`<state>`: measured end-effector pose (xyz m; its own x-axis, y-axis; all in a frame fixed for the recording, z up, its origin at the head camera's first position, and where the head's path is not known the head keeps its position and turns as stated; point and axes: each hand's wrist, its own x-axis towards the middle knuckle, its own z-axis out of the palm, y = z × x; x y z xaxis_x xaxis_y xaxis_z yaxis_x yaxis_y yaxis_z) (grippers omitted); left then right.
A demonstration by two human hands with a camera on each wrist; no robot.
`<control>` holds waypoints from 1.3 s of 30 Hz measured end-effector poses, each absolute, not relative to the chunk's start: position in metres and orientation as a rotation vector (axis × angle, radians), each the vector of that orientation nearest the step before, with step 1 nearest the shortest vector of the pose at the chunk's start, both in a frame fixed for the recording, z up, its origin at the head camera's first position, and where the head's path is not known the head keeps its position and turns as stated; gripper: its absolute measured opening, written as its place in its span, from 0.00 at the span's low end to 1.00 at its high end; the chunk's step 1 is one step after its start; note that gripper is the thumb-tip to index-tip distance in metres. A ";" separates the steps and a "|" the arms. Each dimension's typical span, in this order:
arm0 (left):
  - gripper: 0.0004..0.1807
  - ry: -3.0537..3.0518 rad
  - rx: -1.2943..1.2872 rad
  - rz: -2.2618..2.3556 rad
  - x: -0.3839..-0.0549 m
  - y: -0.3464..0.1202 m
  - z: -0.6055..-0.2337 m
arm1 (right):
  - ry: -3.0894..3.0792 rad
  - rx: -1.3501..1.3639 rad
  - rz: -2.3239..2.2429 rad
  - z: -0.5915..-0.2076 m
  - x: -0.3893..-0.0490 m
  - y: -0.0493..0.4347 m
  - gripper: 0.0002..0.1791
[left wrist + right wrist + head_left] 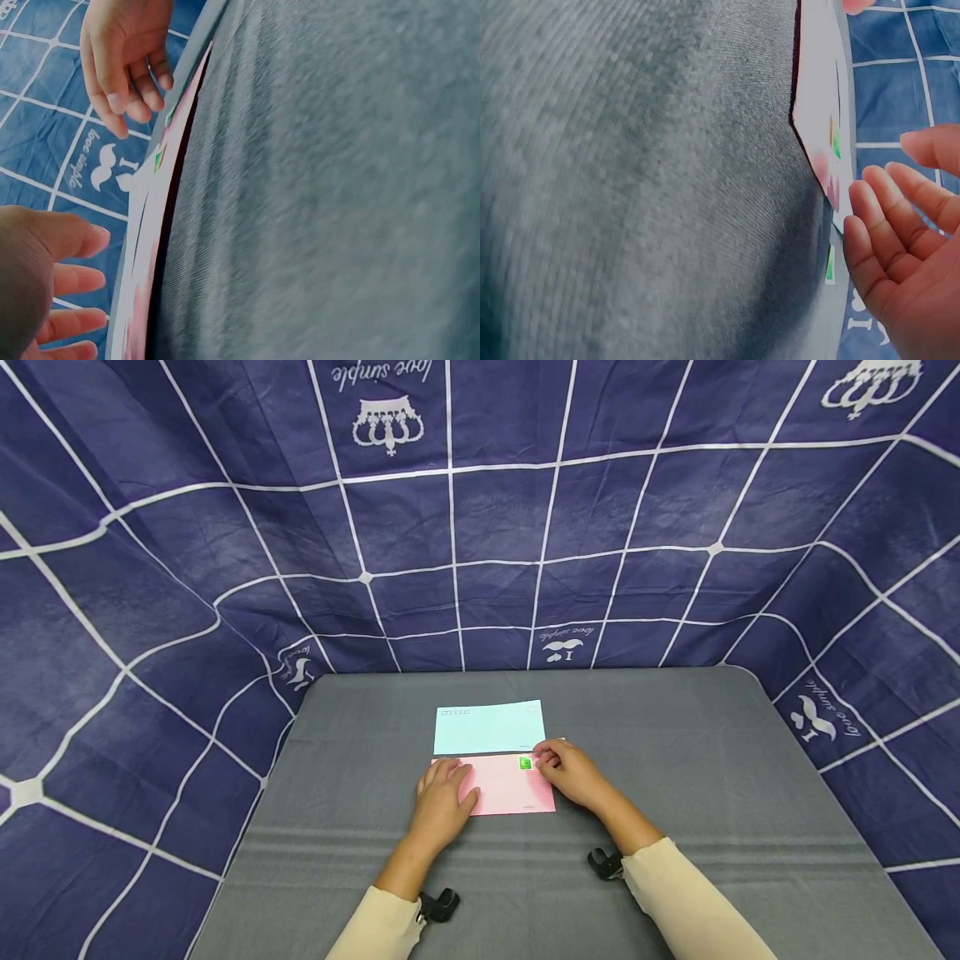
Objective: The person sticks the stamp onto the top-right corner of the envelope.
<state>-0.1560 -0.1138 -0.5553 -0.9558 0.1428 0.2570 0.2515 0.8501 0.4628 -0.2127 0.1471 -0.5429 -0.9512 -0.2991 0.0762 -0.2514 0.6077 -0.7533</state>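
A pink envelope (501, 789) lies flat on the grey table, with a green stamp (524, 762) at its upper right corner. My left hand (439, 802) is over the envelope's left part, fingers spread and loosely bent. Just right of the stamp is my right hand (576, 774), at the envelope's right edge. In the right wrist view this right hand (907, 255) has relaxed fingers and nothing visible between them. A second green stamp (830, 264) lies on the table beside the envelope, mostly hidden by the right hand in the head view.
A light blue envelope (489, 731) lies directly beyond the pink one, their long edges almost touching. The grey cloth-covered table (690, 760) extends to both sides. Dark blue curtains (495, 518) with white grid lines enclose its back and sides.
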 end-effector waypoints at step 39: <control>0.27 -2.878 -0.504 -0.821 -0.215 -0.136 -0.539 | 2.966 -0.248 -1.161 -0.545 -0.222 0.182 0.22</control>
<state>-0.2154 -0.1361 -0.5390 -0.9393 0.2853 0.1904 0.3428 0.7990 0.4941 -0.2218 0.1817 -0.5454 -0.9866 -0.1246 0.1055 -0.1632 0.7240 -0.6702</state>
